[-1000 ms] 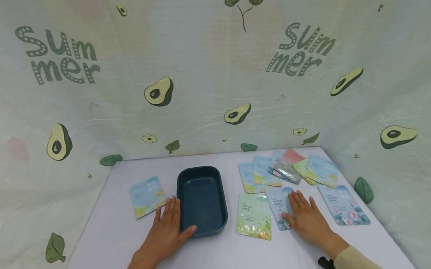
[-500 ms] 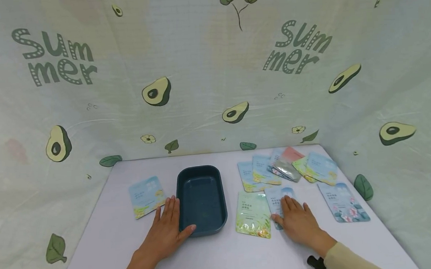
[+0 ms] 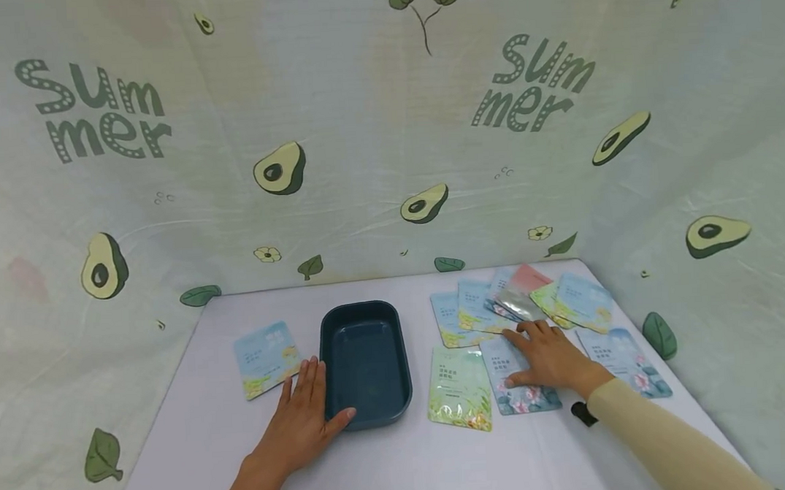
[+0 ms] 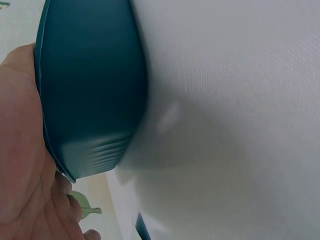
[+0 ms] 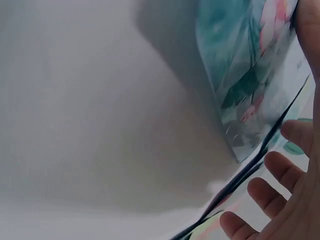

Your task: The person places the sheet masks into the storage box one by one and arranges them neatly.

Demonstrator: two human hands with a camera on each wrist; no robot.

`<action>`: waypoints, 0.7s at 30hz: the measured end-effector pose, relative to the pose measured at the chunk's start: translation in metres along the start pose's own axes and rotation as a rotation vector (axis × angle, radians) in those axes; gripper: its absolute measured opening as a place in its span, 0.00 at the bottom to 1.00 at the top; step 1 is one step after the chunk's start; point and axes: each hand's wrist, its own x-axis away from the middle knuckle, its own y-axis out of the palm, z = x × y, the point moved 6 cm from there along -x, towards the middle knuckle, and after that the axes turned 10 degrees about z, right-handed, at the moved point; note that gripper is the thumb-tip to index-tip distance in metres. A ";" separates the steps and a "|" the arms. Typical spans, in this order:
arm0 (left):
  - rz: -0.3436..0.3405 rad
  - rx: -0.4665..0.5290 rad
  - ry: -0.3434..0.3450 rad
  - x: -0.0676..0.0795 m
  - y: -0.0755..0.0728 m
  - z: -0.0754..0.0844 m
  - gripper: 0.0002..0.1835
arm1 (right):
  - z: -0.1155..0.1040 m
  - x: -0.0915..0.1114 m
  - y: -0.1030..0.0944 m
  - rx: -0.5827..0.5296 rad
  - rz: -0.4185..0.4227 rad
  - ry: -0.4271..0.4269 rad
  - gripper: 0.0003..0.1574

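My left hand (image 3: 299, 417) rests on the left rim of a dark teal rectangular tray (image 3: 365, 370). Its fingers lie straight along the side and the thumb reaches over the near corner. In the left wrist view the palm (image 4: 20, 145) sits against the tray's rim (image 4: 41, 85). On the right, my right hand (image 3: 549, 356) spreads over a blue sheet mask packet (image 3: 524, 396) with pink flowers, thumb on its face, fingertips by its far edge. The right wrist view shows relaxed, parted fingers (image 5: 282, 170) beside the shiny packet (image 5: 240, 75).
A green packet (image 3: 459, 392) lies left of the right hand, a flowered blue one (image 3: 628, 359) to its right. Behind are overlapping packets (image 3: 477, 307), including a silver-backed one (image 3: 521, 304). Another blue packet (image 3: 266, 359) lies left of the tray on the white table (image 3: 402, 464).
My right hand first slid left over the flowered packet, then moved away toward its far edge, uncovering the packet's lower part. The left hand has stayed at the tray.
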 end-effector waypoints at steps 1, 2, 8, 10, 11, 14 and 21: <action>-0.003 0.001 -0.001 0.000 0.000 0.000 0.57 | 0.002 -0.001 0.001 0.002 -0.014 0.007 0.64; -0.006 0.003 -0.002 0.000 0.000 0.000 0.57 | 0.003 -0.002 0.003 -0.001 -0.024 0.012 0.64; -0.008 0.012 -0.003 0.001 0.001 0.000 0.57 | 0.006 -0.005 0.003 -0.039 -0.007 0.055 0.67; -0.007 0.015 -0.003 0.001 0.000 0.000 0.57 | 0.007 -0.005 0.003 -0.034 0.004 0.080 0.68; -0.004 0.017 -0.003 0.001 0.000 0.000 0.57 | 0.007 -0.005 0.002 -0.026 0.012 0.086 0.68; 0.005 0.017 -0.001 0.001 0.000 0.000 0.57 | 0.006 -0.005 -0.001 0.001 0.035 0.110 0.69; 0.007 0.010 0.001 0.001 -0.001 0.000 0.57 | 0.003 -0.007 -0.007 -0.017 0.093 0.196 0.67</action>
